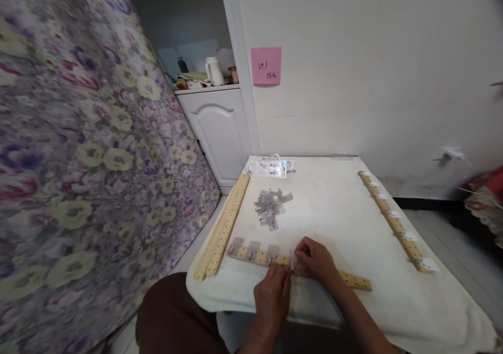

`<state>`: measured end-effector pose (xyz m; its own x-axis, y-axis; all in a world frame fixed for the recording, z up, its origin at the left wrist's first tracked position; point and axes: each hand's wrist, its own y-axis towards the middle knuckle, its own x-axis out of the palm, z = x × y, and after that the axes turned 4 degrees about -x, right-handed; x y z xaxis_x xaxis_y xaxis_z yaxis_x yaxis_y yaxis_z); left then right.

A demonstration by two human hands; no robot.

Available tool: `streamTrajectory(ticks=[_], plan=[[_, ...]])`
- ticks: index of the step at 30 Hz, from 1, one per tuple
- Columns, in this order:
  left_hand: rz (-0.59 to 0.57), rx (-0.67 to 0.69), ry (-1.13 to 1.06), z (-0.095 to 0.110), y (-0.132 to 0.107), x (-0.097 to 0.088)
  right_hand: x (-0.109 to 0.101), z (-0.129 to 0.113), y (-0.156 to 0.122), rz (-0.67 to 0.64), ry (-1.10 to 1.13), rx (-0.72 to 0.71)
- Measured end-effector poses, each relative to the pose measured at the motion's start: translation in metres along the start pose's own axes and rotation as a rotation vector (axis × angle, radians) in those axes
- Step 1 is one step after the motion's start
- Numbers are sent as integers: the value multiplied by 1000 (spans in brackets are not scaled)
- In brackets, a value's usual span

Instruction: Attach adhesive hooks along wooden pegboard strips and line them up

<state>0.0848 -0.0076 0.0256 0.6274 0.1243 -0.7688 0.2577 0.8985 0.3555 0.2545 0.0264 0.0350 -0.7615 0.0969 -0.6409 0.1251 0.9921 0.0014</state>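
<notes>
A wooden strip with holes (356,280) lies across the near part of the table, with several clear square adhesive hooks (250,254) along its left half. My left hand (272,293) is closed at the strip's front edge, its fingertips on the strip beside a hook. From the right, my right hand (317,259) comes over the strip, thumb and forefinger pinched on the clear pad of a hook (293,265). The fingers partly hide that hook. Beyond the strip lies a loose pile of clear hooks (267,207).
Two more perforated wooden strips (226,223) lie along the table's left edge. Another strip (387,212) with several white-backed hooks runs along the right edge. Packaging (267,168) lies at the back left of the white-covered table (322,202). A floral curtain (98,160) hangs at the left.
</notes>
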Motion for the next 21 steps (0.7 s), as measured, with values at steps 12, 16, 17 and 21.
streamTrajectory(ticks=[12, 16, 17, 21], plan=[[-37, 28, 86, 0, -1, -2, -2, -3, -3, -18, -9, 1], [-41, 36, 106, -1, -2, -2, -4, -4, -5, -37, -3, -3], [-36, 38, 111, -1, -2, -2, -4, -4, -6, -39, 0, -5], [0, 50, 135, 1, 0, -3, -4, -1, -6, -54, 26, -14]])
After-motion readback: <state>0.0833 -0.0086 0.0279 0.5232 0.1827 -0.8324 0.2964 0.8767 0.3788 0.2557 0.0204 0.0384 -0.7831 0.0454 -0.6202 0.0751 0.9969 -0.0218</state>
